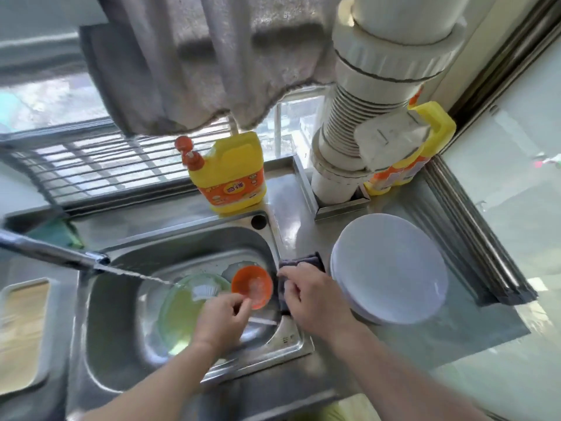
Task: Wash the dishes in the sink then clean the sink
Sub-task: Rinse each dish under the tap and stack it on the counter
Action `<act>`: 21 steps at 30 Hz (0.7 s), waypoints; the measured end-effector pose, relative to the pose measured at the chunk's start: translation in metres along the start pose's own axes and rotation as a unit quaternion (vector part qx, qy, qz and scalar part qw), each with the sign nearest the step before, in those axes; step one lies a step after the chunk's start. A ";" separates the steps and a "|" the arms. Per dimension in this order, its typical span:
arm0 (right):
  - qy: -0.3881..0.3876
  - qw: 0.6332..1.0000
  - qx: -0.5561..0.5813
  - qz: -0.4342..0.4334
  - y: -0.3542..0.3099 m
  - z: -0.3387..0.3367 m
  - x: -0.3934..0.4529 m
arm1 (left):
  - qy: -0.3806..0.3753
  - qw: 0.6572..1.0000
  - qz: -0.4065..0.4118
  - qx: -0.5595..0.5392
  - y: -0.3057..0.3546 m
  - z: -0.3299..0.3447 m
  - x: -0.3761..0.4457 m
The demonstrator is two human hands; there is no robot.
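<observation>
Left hand: the left hand (pixel 226 311) reaches over the near rim of the sink (pixel 100 323), fingers curled, pinching the near edge of the orange bowl (pixel 252 287).
Orange bowl: small and round, held over the right part of the basin, tipped so its opening faces up and toward the camera; suds or water show inside it. Being round, it has no clear long axis.
Right hand: the right hand (pixel 312 299) lies at the sink's right rim, fingers bent over a dark grey cloth (pixel 300 262) and gripping it.
Cloth: draped over the rim between basin and bench (pixel 455 338), its long side running away from the person; its far end lies flat just beside the plates.
Green plate: a pale green plate (pixel 179 311) leans in the basin, left of the orange bowl; something white sits at its far edge, too blurred to name.
Tap: the tap (pixel 51 253) comes in from the left, and a thin stream of water slants rightward onto the green plate.
White plates: a stack of white plates (pixel 391 268) rests on the bench right of the sink, face up.
Detergent: a yellow bottle (pixel 230 174) with a red pump stands upright behind the sink; a second yellow jug (pixel 437 132) stands behind a white pipe (pixel 367 117).
</observation>
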State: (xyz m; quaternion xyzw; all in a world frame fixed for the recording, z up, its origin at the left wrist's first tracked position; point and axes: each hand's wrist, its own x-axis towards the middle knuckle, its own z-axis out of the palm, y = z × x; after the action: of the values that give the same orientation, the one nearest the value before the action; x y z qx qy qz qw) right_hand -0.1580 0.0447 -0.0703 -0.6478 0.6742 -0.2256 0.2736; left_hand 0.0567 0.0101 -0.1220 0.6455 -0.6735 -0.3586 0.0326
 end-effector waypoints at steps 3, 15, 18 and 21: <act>-0.124 0.992 0.022 0.006 -0.035 0.078 0.017 | -0.030 0.992 -0.122 0.033 -0.087 -0.015 0.004; -0.387 0.865 -0.185 0.260 -0.045 0.228 0.067 | -0.102 0.953 -0.283 0.038 -0.214 -0.019 0.064; -0.376 0.867 -0.131 0.299 -0.043 0.234 0.071 | -0.102 0.950 -0.296 0.016 -0.229 -0.023 0.069; -0.371 0.867 -0.096 0.319 -0.040 0.237 0.068 | -0.122 0.951 -0.284 -0.005 -0.227 -0.030 0.065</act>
State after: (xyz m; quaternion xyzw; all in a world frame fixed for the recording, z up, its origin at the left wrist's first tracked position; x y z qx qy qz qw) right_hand 0.0287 -0.0136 -0.2265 -0.4562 0.7115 0.1962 0.4971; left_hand 0.2536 -0.0404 -0.2458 0.7613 -0.4594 -0.4325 -0.1490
